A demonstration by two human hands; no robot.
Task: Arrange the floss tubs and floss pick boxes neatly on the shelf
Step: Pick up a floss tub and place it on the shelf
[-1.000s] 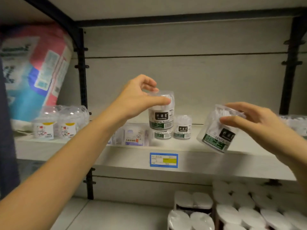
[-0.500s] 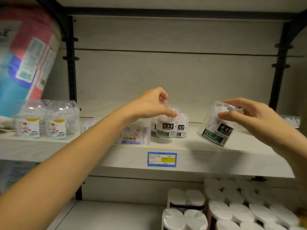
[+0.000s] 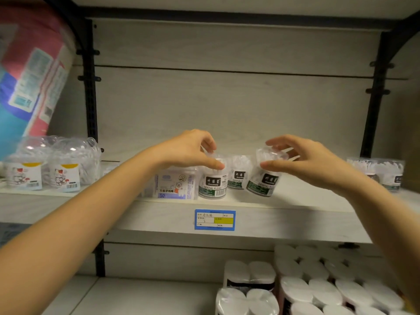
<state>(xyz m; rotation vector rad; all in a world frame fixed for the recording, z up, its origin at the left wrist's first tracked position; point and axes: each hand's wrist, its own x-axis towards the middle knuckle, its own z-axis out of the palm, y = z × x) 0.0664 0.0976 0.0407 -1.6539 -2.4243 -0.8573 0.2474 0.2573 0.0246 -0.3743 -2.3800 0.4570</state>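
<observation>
My left hand [image 3: 193,148] grips the lid of a clear dental floss tub [image 3: 213,183] that stands upright on the shelf [image 3: 295,208]. Beside it my right hand [image 3: 302,160] holds a second floss tub [image 3: 263,178] by its top, tilted, with its base at the shelf surface. A third tub [image 3: 237,176] stands behind and between these two. Left of the first tub stands a floss pick box [image 3: 176,184] with a blue label. Two more tubs [image 3: 386,172] sit at the far right of the shelf.
Clear tubs with cartoon labels [image 3: 52,169] stand on the shelf's left part, under a large tilted pink and blue package [image 3: 29,71]. A blue price tag [image 3: 214,219] sticks to the shelf front. Wrapped white rolls [image 3: 306,287] fill the lower shelf. Black uprights [image 3: 91,92] frame the bay.
My left hand lowered its tub from the air onto the shelf beside the box. My right hand brought its tilted tub leftward and down to the shelf.
</observation>
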